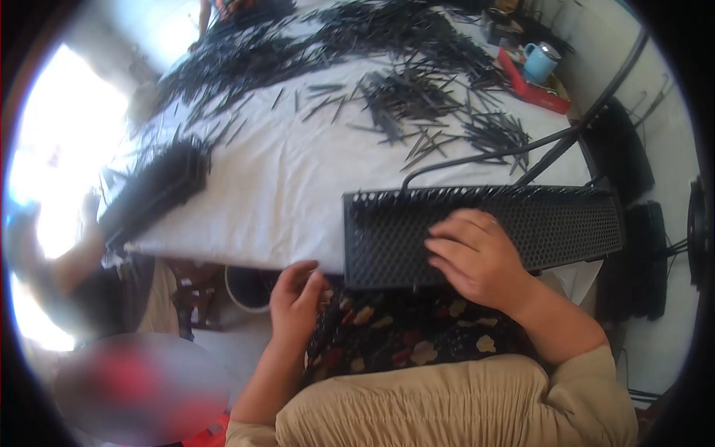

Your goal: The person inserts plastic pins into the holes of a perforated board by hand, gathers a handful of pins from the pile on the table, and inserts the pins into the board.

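Note:
A long black tray with a honeycomb of holes (551, 227) lies along the table's near edge, with a row of thin black pieces standing along its far side. My right hand (473, 257) is over the tray's middle, fingers apart and slightly bent, with nothing visible in it. Left of the tray, at the cloth's edge, my left hand (298, 298) has its fingers curled and thumb close to them; what it holds, if anything, is too small to name. Loose dark strips (406, 97) lie in piles beyond the tray.
A second black tray (160, 190) sits at the table's left, near a co-worker's arm (78, 257). Bent black metal rods (484, 154) cross above the right side. A blue mug (540, 63) stands in a red box (525, 89). White cloth (261, 186) covers the table.

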`<state>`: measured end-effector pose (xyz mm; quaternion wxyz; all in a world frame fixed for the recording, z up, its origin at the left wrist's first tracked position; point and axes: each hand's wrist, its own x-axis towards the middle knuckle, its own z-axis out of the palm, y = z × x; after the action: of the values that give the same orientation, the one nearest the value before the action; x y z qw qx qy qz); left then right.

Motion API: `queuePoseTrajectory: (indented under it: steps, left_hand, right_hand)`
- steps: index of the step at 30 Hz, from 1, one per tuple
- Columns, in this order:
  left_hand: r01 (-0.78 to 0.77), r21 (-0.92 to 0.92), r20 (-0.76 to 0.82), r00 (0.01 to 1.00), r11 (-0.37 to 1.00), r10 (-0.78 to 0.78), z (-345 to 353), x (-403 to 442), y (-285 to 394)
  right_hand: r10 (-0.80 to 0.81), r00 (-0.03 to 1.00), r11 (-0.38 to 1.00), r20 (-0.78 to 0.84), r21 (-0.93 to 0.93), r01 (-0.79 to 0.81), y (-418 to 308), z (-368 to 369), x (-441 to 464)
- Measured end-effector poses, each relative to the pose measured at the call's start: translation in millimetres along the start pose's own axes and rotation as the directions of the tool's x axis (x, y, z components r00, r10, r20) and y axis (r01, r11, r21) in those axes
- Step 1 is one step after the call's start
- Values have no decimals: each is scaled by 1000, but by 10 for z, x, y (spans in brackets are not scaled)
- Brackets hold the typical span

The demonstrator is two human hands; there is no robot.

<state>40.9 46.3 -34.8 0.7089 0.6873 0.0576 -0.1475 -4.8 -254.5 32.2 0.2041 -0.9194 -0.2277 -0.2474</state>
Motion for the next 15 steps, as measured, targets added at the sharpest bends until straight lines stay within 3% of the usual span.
queuePoseTrajectory:
  steps: [2, 3, 5, 6, 8, 11, 13, 15]
  left_hand:
    - [-275, 330, -20, 954, 903, 298, -136, 261, 14]
    - [-330, 571, 8, 918, 751, 397, -180, 399, 137]
    - [-435, 742, 109, 829, 511, 548, -104, 712, 448]
    - [-418, 794, 148, 837, 441, 527, -33, 893, 607]
    - [-565, 821, 366, 631, 83, 684, 238, 1255, 876]
    - [-690, 693, 639, 454, -209, 622, 975, 1620, 1325]
    - [-739, 621, 744, 453, -259, 491, 1595, 1833, 1470]
    - [-802, 506, 846, 391, -316, 363, 2262, 2029, 1495]
  right_hand:
    - [125, 992, 991, -20, -38, -126, 231, -294, -335]
    - [207, 977, 977, -58, -37, -209, 356, -431, -488]
    - [347, 925, 924, -153, -112, -365, 543, -744, -696]
    - [383, 901, 894, -202, -166, -417, 675, -878, -814]
    - [470, 834, 806, -289, -245, -539, 914, -1067, -1073]
    - [619, 710, 661, -337, -264, -702, 1133, -1245, -1404]
    - [696, 638, 588, -329, -250, -769, 1192, -1283, -1449]
    - [675, 664, 591, -321, -303, -748, 1233, -1292, -1453]
